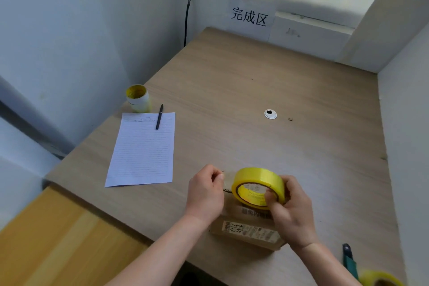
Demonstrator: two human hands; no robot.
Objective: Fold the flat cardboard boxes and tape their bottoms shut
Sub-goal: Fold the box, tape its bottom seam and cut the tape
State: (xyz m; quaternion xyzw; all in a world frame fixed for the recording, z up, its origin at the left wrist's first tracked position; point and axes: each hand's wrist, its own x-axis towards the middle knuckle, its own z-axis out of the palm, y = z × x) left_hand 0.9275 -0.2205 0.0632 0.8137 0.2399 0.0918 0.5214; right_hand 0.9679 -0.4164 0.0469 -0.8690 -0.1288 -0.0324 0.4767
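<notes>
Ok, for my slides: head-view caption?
Right hand holds a yellow tape roll over a cardboard box; left hand pinches at its edge.

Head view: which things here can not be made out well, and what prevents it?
1. Cardboard box: head view, mostly hidden under the left hand, the right hand and the tape roll.
2. What the left hand pinches: head view, too faint to see.
3. Print on the box label: blurred.
4. Second yellow roll: cut off by the bottom edge.
5. Writing on the paper: too small.
</notes>
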